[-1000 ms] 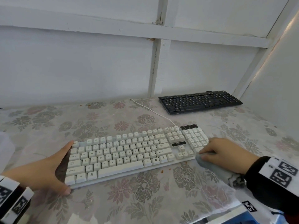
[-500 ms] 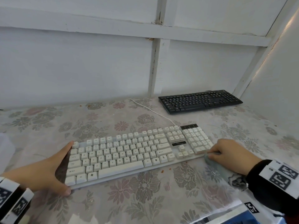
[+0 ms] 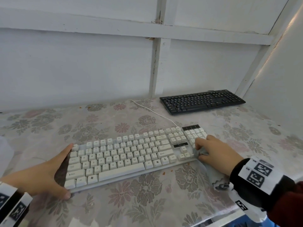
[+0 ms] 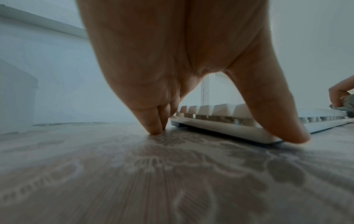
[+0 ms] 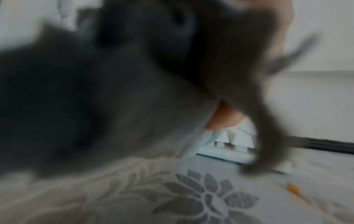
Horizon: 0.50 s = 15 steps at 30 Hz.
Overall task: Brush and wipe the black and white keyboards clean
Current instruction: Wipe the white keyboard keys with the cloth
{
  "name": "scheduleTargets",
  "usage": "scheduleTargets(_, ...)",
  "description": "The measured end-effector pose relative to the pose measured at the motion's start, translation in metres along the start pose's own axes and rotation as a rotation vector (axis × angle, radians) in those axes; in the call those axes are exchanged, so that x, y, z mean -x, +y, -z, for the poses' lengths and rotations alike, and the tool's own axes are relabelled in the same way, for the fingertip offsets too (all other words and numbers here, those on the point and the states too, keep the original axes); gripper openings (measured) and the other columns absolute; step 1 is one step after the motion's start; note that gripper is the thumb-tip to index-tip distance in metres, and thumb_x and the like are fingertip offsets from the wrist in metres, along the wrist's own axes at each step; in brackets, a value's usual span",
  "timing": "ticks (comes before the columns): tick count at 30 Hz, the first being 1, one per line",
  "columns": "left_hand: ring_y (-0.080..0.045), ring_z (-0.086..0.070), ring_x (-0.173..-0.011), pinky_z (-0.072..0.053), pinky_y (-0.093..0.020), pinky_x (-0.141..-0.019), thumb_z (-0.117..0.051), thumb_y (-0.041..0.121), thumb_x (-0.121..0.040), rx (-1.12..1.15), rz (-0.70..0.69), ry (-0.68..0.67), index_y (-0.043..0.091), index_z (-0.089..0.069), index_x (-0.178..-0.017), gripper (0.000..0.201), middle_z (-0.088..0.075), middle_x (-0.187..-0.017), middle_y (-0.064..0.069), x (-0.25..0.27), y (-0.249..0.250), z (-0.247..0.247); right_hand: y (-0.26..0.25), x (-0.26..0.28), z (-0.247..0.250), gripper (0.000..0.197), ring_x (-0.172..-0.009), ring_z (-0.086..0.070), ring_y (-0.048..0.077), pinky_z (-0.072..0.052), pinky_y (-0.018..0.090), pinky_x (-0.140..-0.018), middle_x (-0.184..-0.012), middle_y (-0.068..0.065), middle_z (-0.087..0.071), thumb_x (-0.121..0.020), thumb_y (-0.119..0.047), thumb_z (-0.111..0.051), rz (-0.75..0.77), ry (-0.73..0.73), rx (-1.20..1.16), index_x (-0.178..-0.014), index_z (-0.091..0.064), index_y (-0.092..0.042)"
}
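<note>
The white keyboard (image 3: 131, 153) lies across the middle of the floral table. My left hand (image 3: 64, 171) braces its left end, with the thumb at the near corner and straight fingers at the far corner. In the left wrist view, my left hand (image 4: 226, 135) has its fingertips (image 4: 155, 130) on the table beside the white keyboard (image 4: 216, 112). My right hand (image 3: 216, 151) grips a crumpled grey cloth (image 3: 199, 152) and presses it on the number pad. The cloth (image 5: 95, 91) fills the blurred right wrist view. The black keyboard (image 3: 202, 101) sits at the back right, untouched.
A white cable (image 3: 152, 112) runs from the white keyboard toward the back wall. Orange crumbs (image 3: 163, 173) lie near its front edge. A whitish object (image 3: 5, 149) sits at the far left. White panelled walls close in the back and right, and the table edge (image 3: 213, 220) is near.
My right hand has swung the cloth out past the keyboard's right end and back left onto the number pad. The left hand and both keyboards have stayed put.
</note>
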State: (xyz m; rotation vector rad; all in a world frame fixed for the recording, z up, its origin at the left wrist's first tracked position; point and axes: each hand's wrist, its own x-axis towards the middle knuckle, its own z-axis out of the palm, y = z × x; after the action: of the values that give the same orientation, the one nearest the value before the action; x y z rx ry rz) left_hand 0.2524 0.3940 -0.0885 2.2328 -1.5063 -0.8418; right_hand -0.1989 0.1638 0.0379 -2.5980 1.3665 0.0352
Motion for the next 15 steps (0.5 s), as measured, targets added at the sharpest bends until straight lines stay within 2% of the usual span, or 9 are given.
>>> scheduleTargets(3,-0.003,-0.027,-0.139,-0.035,-0.041,-0.11,-0.087,0.066,-0.026,-0.017,0.0,0.001,0.057,0.003,-0.141,0.147,-0.017,-0.15,0.029,-0.002,-0.006,-0.001,-0.009,-0.004,-0.003,0.009,-0.067,-0.045,0.017,-0.038,0.024,-0.057,-0.091,-0.001,-0.04,-0.088,-0.017,-0.051,-0.029,0.019,0.067,-0.094,-0.045,-0.019)
scheduleTargets(7,-0.003,-0.028,-0.138,-0.038,-0.042,-0.107,-0.087,0.067,-0.027,-0.039,-0.012,0.006,0.056,0.001,-0.141,0.145,-0.018,-0.15,0.03,-0.007,-0.018,-0.004,-0.012,-0.008,-0.008,0.02,-0.057,-0.035,0.012,-0.027,0.021,-0.048,-0.088,0.0,-0.034,-0.088,-0.007,-0.045,-0.056,0.029,0.176,-0.088,-0.034,-0.023)
scheduleTargets(10,-0.003,-0.027,-0.138,-0.037,-0.041,-0.108,-0.085,0.069,-0.028,-0.057,-0.021,0.01,0.054,0.002,-0.142,0.145,-0.017,-0.151,0.03,-0.01,-0.021,-0.004,0.001,-0.005,-0.004,0.02,-0.055,-0.032,0.01,-0.026,0.02,-0.048,-0.087,0.0,-0.032,-0.091,-0.006,-0.045,-0.074,0.03,0.259,-0.09,-0.035,-0.024)
scheduleTargets(13,-0.003,-0.027,-0.138,-0.038,-0.042,-0.107,-0.085,0.069,-0.027,-0.064,-0.018,0.021,0.054,0.002,-0.143,0.145,-0.016,-0.151,0.03,-0.013,-0.026,-0.006,0.022,0.0,0.009,0.019,-0.057,-0.04,0.014,-0.028,0.021,-0.048,-0.078,-0.004,-0.032,-0.092,-0.011,-0.044,-0.123,0.026,0.245,-0.078,-0.034,-0.021)
scheduleTargets(15,-0.005,-0.029,-0.138,-0.039,-0.044,-0.105,-0.086,0.068,-0.026,-0.061,-0.011,0.026,0.054,0.0,-0.143,0.145,-0.018,-0.15,0.029,-0.014,-0.031,-0.009,0.03,0.001,0.017,0.018,-0.064,-0.05,0.019,-0.037,0.024,-0.053,-0.08,-0.002,-0.039,-0.089,-0.014,-0.046,-0.124,0.051,0.184,-0.074,-0.043,-0.022)
